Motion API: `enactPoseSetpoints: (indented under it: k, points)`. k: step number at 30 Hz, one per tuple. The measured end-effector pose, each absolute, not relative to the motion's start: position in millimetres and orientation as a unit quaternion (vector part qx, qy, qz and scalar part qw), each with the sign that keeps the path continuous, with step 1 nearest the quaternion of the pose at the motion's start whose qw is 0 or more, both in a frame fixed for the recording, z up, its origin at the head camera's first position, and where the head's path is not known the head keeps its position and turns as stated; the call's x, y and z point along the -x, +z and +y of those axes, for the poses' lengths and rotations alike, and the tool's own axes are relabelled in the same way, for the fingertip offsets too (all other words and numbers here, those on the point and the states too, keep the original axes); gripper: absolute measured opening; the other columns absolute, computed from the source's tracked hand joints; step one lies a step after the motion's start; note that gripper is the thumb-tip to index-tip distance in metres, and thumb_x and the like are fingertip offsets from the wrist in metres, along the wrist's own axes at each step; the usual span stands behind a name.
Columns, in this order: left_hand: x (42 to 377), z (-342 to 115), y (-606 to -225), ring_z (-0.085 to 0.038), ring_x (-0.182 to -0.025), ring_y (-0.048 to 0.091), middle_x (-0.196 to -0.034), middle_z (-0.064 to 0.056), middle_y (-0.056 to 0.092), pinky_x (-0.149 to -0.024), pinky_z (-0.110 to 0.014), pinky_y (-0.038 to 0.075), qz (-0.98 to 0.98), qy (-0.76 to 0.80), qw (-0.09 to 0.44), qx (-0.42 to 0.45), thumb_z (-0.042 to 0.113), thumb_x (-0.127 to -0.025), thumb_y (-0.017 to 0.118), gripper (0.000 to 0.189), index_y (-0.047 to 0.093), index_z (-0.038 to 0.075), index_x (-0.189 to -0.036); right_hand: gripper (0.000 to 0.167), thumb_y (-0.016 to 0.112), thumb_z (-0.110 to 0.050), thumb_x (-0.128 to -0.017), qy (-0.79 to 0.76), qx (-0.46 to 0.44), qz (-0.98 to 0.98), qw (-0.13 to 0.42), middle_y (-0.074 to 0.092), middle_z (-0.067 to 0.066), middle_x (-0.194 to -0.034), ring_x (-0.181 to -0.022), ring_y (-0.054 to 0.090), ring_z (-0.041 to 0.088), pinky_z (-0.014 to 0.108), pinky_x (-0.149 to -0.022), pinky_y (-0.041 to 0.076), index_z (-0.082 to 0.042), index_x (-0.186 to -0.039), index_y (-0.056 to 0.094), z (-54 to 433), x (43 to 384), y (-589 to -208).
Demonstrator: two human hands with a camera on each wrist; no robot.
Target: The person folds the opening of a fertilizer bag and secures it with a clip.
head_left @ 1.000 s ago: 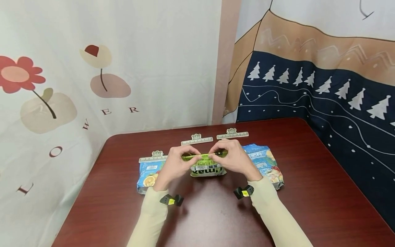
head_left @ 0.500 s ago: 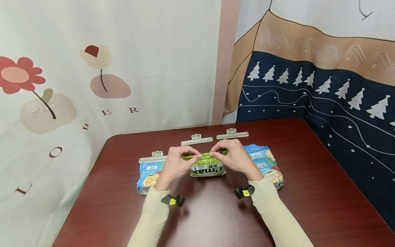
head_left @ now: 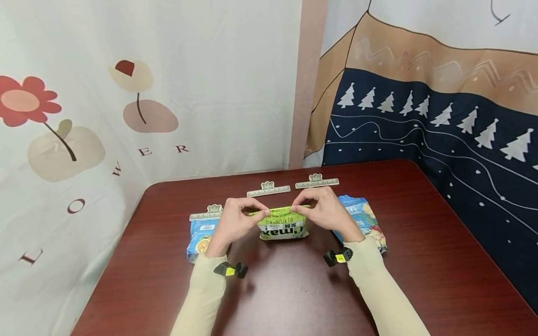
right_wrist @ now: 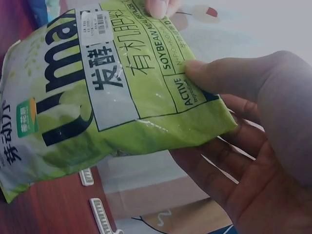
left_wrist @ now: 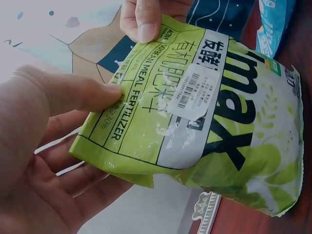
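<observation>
Both hands [head_left: 237,220] [head_left: 323,211] pinching the green bag [head_left: 283,227] along its top edge, bag between them

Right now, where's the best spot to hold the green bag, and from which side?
I'd pinch the green bag by its top edge, near both ends, coming from left and right. That edge flattens into a thin flap, while the lower body bulges and seems harder to pinch.

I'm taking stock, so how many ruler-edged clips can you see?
3. One clip is at the top edge of the left blue bag; a second clip lies behind the green bag; a third clip lies right of the second. More may be hidden.
</observation>
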State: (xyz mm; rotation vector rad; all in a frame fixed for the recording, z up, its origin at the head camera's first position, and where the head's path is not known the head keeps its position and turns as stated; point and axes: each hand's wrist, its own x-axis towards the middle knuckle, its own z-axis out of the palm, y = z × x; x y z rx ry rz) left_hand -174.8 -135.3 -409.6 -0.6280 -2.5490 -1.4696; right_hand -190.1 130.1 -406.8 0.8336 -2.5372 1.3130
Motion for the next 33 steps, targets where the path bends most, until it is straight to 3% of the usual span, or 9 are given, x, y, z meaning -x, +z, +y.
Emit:
enactPoseSetpoints:
  k: [6, 15, 25, 33]
  points:
    - [175.4, -135.1, -410.0, -0.010, -0.060, 0.058, -0.084, 0.001, 0.079, -0.056, -0.021, 0.047, -0.846, -0.489, 0.069, 0.200, 0.023, -0.088, 0.082, 0.005, 0.082, 0.019, -0.090, 0.007, 0.082, -0.025, -0.089, 0.444, -0.274, -0.850, 0.076, 0.075, -0.009, -0.083, -0.073, 0.061, 0.010, 0.024, -0.064, 0.051, -0.018, -0.087, 0.080, 131.1, 190.3, -406.5]
    - [177.0, -142.0, -408.3, -0.020, -0.064, 0.067, -0.087, -0.003, 0.078, -0.059, -0.022, 0.053, -0.842, -0.511, 0.028, 0.172, 0.017, -0.087, 0.083, 0.005, 0.081, 0.019, -0.091, 0.007, 0.080, -0.026, -0.091, 0.455, -0.263, -0.850, 0.044, 0.075, -0.010, -0.088, -0.080, 0.063, 0.013, 0.027, -0.071, 0.054, -0.019, -0.093, 0.080, 139.7, 191.9, -407.2]
    - [175.0, -145.1, -406.5, -0.007, -0.054, 0.050, -0.073, -0.001, 0.075, -0.050, -0.021, 0.040, -0.855, -0.492, 0.050, 0.158, 0.017, -0.084, 0.085, 0.004, 0.083, 0.020, -0.086, 0.003, 0.079, -0.023, -0.091, 0.457, -0.284, -0.842, 0.044, 0.076, -0.010, -0.085, -0.081, 0.063, 0.010, 0.028, -0.073, 0.054, -0.021, -0.091, 0.081, 144.1, 193.2, -406.2]
    - [177.0, -150.6, -404.2, -0.024, -0.070, 0.069, -0.084, -0.003, 0.078, -0.060, -0.022, 0.051, -0.842, -0.516, 0.007, 0.158, 0.018, -0.085, 0.084, 0.006, 0.081, 0.018, -0.091, 0.004, 0.081, -0.023, -0.089, 0.472, -0.266, -0.840, 0.028, 0.077, -0.008, -0.087, -0.083, 0.067, 0.012, 0.031, -0.075, 0.058, -0.024, -0.092, 0.080, 147.4, 193.3, -405.7]
